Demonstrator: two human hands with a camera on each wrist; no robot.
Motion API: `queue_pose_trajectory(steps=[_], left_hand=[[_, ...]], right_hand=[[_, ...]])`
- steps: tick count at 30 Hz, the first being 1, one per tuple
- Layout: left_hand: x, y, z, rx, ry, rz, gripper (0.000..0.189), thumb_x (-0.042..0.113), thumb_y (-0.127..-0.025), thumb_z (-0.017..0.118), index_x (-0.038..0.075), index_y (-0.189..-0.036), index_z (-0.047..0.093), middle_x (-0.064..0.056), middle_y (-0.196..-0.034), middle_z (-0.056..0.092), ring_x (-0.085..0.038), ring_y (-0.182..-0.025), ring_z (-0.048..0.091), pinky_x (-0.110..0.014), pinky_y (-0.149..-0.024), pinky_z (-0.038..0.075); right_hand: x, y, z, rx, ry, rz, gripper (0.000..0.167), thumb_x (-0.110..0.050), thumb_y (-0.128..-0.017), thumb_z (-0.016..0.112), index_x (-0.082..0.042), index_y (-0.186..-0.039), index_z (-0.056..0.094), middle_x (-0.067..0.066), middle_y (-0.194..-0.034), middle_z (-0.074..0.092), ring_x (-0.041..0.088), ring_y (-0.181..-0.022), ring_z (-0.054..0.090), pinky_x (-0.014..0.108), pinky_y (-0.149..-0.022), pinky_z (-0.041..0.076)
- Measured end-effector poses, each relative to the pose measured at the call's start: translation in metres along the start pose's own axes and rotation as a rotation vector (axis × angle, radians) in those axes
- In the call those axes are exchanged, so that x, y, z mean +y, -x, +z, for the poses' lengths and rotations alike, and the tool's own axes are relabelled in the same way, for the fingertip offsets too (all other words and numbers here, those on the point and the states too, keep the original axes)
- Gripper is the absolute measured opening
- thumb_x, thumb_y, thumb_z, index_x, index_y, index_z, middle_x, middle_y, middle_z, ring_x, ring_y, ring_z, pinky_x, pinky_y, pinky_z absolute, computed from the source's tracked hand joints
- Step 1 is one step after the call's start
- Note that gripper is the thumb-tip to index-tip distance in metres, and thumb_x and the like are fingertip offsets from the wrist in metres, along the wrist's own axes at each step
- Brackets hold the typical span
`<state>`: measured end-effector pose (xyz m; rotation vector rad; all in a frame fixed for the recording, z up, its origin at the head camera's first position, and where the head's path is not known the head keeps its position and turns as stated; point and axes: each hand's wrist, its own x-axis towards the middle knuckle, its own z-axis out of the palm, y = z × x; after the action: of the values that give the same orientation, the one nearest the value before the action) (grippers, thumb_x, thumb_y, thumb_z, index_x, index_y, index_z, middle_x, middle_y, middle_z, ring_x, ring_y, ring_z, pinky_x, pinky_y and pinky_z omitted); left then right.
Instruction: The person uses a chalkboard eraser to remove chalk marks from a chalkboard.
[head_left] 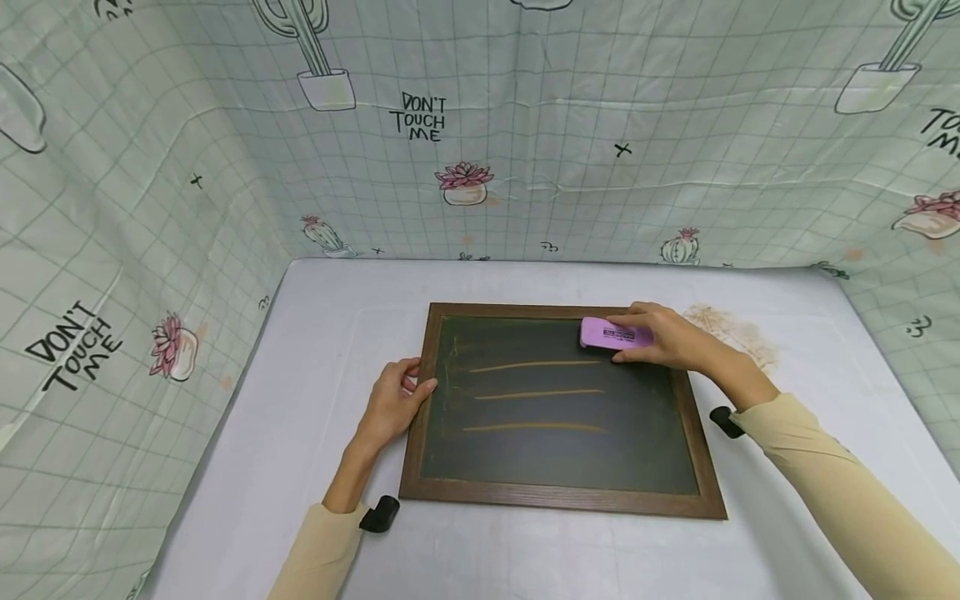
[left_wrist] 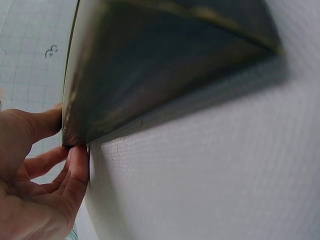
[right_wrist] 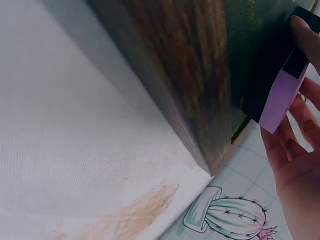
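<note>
A chalkboard [head_left: 540,462] in a brown wooden frame lies on the white table, with three yellowish chalk lines [head_left: 534,427] drawn across its dark face. My left hand [head_left: 392,402] grips the frame's left side, thumb on top. In the left wrist view its fingers [left_wrist: 77,172] reach the frame's underside. Near the board's upper right corner my right hand [head_left: 671,335] holds a purple chalkboard eraser [head_left: 617,334] between thumb and fingers. The right wrist view shows the eraser's black felt [right_wrist: 257,102] facing the board.
Faint yellow chalk smudges run down the board's left part. A brown powdery stain [head_left: 738,329] marks the white table [head_left: 300,417] right of the board. Behind and at the sides hangs a grid-patterned cloth [head_left: 555,125] printed with cacti and lettering.
</note>
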<state>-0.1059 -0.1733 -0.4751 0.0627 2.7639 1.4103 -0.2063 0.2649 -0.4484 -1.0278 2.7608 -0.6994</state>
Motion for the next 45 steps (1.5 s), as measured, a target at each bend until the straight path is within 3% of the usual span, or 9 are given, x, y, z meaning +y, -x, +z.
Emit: queue_pose_trajectory(steps=[13, 24, 34, 45], left_hand=[[0.001, 0.0, -0.001, 0.002, -0.014, -0.012, 0.049, 0.01, -0.097, 0.071, -0.015, -0.136, 0.054, -0.026, -0.113, 0.058, -0.03, -0.089, 0.057, -0.039, -0.078, 0.048], [-0.001, 0.002, -0.003, 0.003, -0.012, -0.022, 0.049, 0.01, -0.097, 0.072, -0.015, -0.136, 0.054, -0.026, -0.114, 0.058, -0.03, -0.089, 0.056, -0.038, -0.077, 0.046], [0.0, 0.001, -0.003, -0.001, -0.015, -0.017, 0.049, 0.01, -0.098, 0.071, -0.016, -0.136, 0.054, -0.026, -0.113, 0.058, -0.03, -0.089, 0.056, -0.037, -0.076, 0.046], [0.004, 0.001, -0.001, -0.006, -0.011, -0.007, 0.049, 0.009, -0.098, 0.071, -0.016, -0.136, 0.053, -0.027, -0.113, 0.058, -0.031, -0.09, 0.056, -0.038, -0.077, 0.046]], right_hand=[[-0.004, 0.006, -0.009, 0.025, -0.054, -0.031, 0.059, -0.022, -0.086, 0.085, 0.002, -0.135, 0.064, 0.007, -0.105, 0.064, 0.018, -0.087, 0.052, 0.035, -0.074, 0.044], [-0.01, 0.022, -0.018, 0.021, -0.024, 0.041, 0.058, -0.027, -0.086, 0.085, 0.001, -0.133, 0.065, 0.014, -0.118, 0.067, 0.022, -0.093, 0.056, 0.042, -0.08, 0.047], [-0.01, 0.028, -0.008, 0.053, -0.01, -0.026, 0.053, -0.025, -0.082, 0.089, 0.001, -0.124, 0.07, 0.007, -0.109, 0.066, 0.016, -0.086, 0.055, 0.034, -0.074, 0.047], [-0.015, 0.031, 0.003, 0.042, -0.02, -0.029, 0.052, -0.025, -0.083, 0.088, 0.001, -0.124, 0.07, 0.007, -0.11, 0.067, 0.019, -0.094, 0.055, 0.041, -0.08, 0.049]])
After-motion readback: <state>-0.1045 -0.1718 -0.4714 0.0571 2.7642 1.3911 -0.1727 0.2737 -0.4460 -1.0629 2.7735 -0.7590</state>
